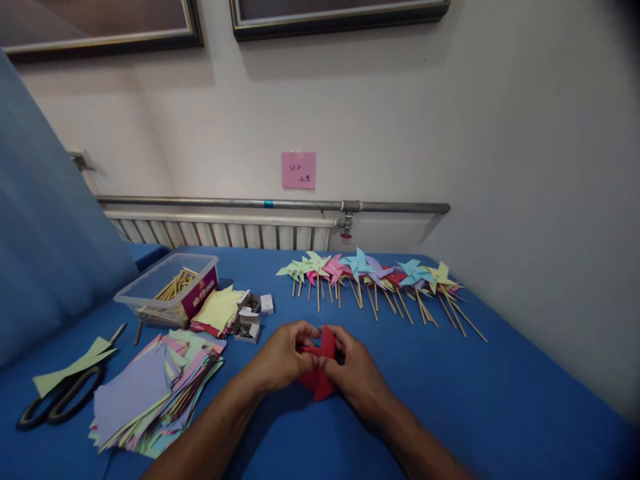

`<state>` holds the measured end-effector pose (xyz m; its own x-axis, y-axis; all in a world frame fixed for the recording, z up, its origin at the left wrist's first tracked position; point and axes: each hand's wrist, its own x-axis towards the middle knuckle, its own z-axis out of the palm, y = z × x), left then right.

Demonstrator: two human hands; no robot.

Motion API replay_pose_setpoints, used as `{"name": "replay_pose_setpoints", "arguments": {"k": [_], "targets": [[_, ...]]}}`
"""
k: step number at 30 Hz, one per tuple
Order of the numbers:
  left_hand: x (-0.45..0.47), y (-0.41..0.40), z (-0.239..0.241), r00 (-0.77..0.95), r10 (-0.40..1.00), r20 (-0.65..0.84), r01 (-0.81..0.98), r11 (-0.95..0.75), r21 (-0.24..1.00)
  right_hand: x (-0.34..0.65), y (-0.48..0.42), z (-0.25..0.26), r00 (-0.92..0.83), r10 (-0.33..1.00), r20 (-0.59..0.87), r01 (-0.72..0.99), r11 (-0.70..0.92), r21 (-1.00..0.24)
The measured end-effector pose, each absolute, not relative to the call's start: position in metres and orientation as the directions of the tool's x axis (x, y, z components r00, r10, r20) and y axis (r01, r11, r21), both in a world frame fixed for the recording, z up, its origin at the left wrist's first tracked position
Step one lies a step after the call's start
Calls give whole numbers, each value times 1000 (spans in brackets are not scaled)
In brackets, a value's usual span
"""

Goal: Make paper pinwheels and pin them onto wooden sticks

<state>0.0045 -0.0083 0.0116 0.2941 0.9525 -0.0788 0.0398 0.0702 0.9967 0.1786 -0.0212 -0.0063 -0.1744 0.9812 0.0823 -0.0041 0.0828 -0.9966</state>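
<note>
Both of my hands meet at the middle of the blue table, pinching a piece of red paper (320, 383) that is folded into pinwheel flaps. My left hand (283, 357) grips its left side with fingers curled. My right hand (353, 370) grips the right side, thumb and fingers pressed on the folds. A row of finished paper pinwheels (373, 270) on wooden sticks lies beyond my hands, toward the wall.
A stack of coloured paper squares (155, 390) lies at the left, with black scissors (55, 403) and a green strip beside it. A clear tub of wooden sticks (167, 290), more paper (217, 310) and small boxes of pins (249, 319) sit behind. A radiator and pipe run along the wall.
</note>
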Motion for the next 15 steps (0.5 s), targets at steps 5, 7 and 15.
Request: {"name": "replay_pose_setpoints", "arguments": {"k": [5, 7, 15], "targets": [[6, -8, 20, 167, 985, -53, -247, 94, 964, 183, -9, -12, 24, 1000, -3, -245, 3, -970], [12, -9, 18, 175, 983, -49, -305, 101, 947, 182, -8, -15, 80, 997, -24, -326, 3, -945], [33, -11, 0, 34, 999, -25, -255, 33, 966, 165, -18, -25, 107, 992, -63, -390, -16, -921]]}}
